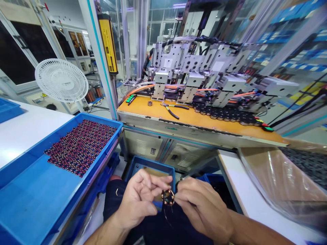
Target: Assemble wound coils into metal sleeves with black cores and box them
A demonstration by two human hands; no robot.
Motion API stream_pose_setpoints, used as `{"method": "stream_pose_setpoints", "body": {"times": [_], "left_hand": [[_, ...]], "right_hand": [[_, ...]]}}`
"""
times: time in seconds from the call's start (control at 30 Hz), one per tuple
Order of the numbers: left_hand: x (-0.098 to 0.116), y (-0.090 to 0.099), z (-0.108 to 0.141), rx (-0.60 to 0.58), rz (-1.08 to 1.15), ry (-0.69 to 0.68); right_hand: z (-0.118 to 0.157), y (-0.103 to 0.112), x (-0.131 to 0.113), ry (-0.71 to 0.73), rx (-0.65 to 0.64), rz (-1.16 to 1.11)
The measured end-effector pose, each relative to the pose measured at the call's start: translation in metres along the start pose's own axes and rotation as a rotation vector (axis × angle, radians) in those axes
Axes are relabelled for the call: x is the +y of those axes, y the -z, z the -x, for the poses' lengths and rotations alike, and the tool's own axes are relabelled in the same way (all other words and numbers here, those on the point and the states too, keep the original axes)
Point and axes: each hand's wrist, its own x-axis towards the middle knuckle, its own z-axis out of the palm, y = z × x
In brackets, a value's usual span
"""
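Note:
A small black ring-shaped part with copper-coloured windings (168, 197) is between my hands above my lap, with a thin wire hanging from its lower side. My right hand (201, 206) has its thumb and fingers pinched at the right edge of this ring. On the other side, my left hand (143, 195) has its fingers apart, with fingertips close to the ring's upper left; whether they touch it I cannot tell.
A blue tray (22, 183) with many small wound parts stands at the left. Ahead, an orange bench (143, 110) bears pliers (171, 111), a row of dark parts and a metal machine (191, 80). A white fan (61, 80) stands behind the tray.

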Motion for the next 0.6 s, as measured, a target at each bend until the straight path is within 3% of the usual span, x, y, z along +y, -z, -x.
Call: {"method": "stream_pose_setpoints", "body": {"times": [0.13, 0.23, 0.43, 0.6], "left_hand": [[-0.002, 0.005, -0.002, -0.063, -0.124, 0.234], [-0.003, 0.006, -0.001, -0.079, -0.138, 0.274], [-0.003, 0.001, 0.001, -0.030, -0.113, 0.157], [-0.003, -0.001, 0.001, -0.037, -0.031, -0.026]], "right_hand": [[0.007, 0.001, 0.006, 0.100, -0.023, 0.023], [0.011, 0.001, 0.009, 0.078, -0.038, 0.040], [0.005, 0.001, 0.004, -0.028, -0.023, 0.042], [-0.001, 0.002, 0.002, -0.070, -0.005, 0.052]]}}
